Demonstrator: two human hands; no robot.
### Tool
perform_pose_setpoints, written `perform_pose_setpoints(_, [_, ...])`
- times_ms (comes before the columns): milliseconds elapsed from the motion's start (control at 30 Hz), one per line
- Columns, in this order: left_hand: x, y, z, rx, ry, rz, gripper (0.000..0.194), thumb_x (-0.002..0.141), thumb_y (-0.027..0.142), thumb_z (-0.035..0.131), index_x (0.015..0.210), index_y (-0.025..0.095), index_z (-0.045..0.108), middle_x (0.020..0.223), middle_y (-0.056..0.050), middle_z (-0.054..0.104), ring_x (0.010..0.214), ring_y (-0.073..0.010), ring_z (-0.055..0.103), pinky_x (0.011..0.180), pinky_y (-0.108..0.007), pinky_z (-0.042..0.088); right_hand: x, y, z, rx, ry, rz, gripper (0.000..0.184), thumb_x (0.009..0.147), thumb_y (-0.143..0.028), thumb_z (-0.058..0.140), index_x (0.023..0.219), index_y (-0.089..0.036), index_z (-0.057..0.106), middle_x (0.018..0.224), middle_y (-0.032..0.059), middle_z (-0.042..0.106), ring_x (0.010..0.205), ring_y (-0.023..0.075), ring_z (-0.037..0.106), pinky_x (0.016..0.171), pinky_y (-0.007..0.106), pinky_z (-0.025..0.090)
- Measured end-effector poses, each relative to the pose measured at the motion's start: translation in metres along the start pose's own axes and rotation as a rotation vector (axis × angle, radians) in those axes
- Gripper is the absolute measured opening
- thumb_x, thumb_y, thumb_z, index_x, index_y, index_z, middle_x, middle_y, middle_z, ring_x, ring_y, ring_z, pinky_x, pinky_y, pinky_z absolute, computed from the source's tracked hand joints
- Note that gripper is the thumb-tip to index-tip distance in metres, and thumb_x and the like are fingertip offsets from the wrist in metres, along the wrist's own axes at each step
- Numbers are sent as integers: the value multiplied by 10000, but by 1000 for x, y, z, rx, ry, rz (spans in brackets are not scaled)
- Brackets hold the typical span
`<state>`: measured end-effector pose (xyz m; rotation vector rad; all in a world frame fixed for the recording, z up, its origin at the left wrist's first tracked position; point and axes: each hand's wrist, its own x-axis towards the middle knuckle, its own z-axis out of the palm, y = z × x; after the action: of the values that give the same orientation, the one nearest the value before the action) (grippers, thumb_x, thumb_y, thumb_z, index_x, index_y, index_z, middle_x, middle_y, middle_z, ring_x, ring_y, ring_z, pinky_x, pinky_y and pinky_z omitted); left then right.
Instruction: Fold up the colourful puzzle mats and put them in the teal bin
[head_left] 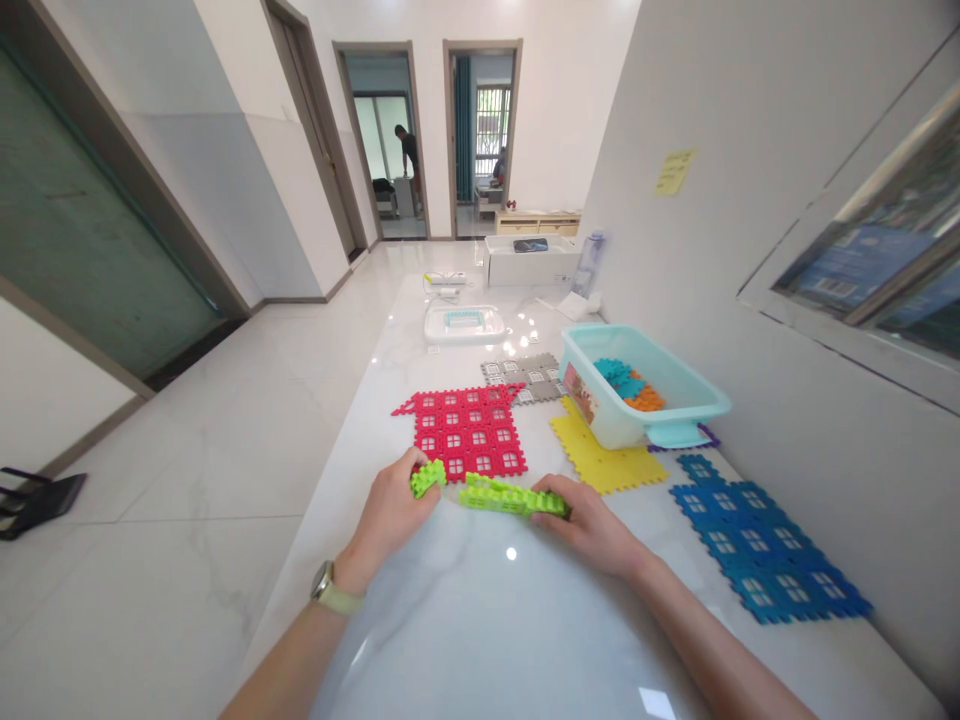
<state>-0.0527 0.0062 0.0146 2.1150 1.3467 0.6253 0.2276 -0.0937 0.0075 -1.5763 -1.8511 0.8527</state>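
On my head feed the left hand (390,515) has its fingers curled together, clamped on a small lime-green foam piece (427,478), though the piece hides part of the grip and I can't count the fingertips. The right hand (589,525) is clamped on the near end of a long lime-green foam strip (510,497), with its fingers wrapped partly out of my sight. The two green pieces sit just apart, over the white marble-look table (480,640), and they are the only two I count in the hands. Beyond them lie four flat house-shaped foam panels: a red one (466,430) just beyond the left hand, a grey one (523,376), a yellow one (600,462) and a blue one (761,540). The yellow panel is partly covered by a turquoise plastic tub (645,385), which holds a heap of teal foam pieces (615,375) and orange foam pieces (645,400). The tub's wall blurs them and they overlap, so I can't get a count. A purple foam piece (701,437) pokes out from under the tub, mostly hidden. Farther along the table are one white tray (465,323) and one white box (532,260), both too far off for me to make out much detail. Through a doorway, a person (406,150) stands well away, cut off by the frame.
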Motion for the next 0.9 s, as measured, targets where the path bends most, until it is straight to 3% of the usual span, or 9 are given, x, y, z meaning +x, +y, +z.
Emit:
perform_pose_setpoints(67, [2, -4, -1, -49, -16, -7, 261, 798, 219, 592, 1051, 232, 530, 891, 12, 641, 805, -180, 598, 723, -276, 429, -1, 0, -2, 23, -56, -17, 156, 880, -332, 611, 983, -219, 642, 871, 14, 651, 776, 173, 580, 686, 270, 418])
perform_pose_setpoints(167, [0, -5, 2, -135, -140, 95, 512, 849, 211, 575, 1342, 261, 450, 1172, -36, 640, 1024, -207, 602, 861, -313, 460, -2, -1, -4, 66, -115, -29, 167, 871, -332, 620, 992, -222, 656, 892, 18, 655, 768, 169, 578, 670, 265, 427])
perform_pose_setpoints(267, [-6, 1, 5, -157, -290, 249, 440, 927, 185, 457, 1354, 283, 490, 1327, -37, 565, 1198, -210, 525, 1020, -341, 404, -1, -2, -3, 69, -108, -26, 171, 871, -337, 621, 994, -223, 653, 905, 17, 666, 787, 176, 584, 688, 272, 434])
perform_pose_setpoints(367, [-12, 10, 8, -184, -357, 296, 412, 989, 218, 335, 1367, 288, 486, 1355, -35, 533, 1268, -204, 468, 1081, -342, 360, 0, -4, 0, 52, -73, -9, 187, 881, -345, 605, 1020, -225, 644, 920, 21, 677, 798, 184, 593, 703, 280, 437])
perform_pose_setpoints(467, [-16, 17, 14, -177, -385, 345, 414, 964, 320, 461, 1373, 261, 466, 1332, -65, 526, 1252, -236, 469, 1069, -363, 376, 0, -4, 6, 46, -41, -3, 228, 873, -338, 615, 1073, -229, 625, 926, 14, 677, 781, 177, 594, 695, 276, 436])
perform_pose_setpoints(567, [-16, 19, 24, -128, -364, 368, 475, 875, 276, 616, 1329, 251, 476, 1282, -73, 536, 1176, -239, 509, 1027, -368, 410, 1, 0, 13, 41, 25, 43, 247, 841, -350, 653, 1049, -222, 612, 832, -10, 663, 702, 162, 580, 640, 263, 424])
perform_pose_setpoints(667, [-16, 19, 34, -97, -288, 351, 411, 873, 223, 610, 1267, 250, 495, 1220, -63, 558, 1129, -223, 528, 991, -359, 429, 3, 4, 18, 11, 106, 89, 193, 837, -383, 652, 929, -216, 626, 743, -19, 646, 652, 159, 571, 606, 262, 416])
perform_pose_setpoints(900, [-19, 23, 44, -55, -118, 277, 332, 841, 228, 631, 1150, 246, 510, 1119, -54, 584, 1056, -238, 564, 918, -367, 457, 3, 1, 25, -115, 218, 118, 212, 856, -415, 605, 919, -218, 653, 755, 10, 687, 661, 186, 618, 618, 282, 450])
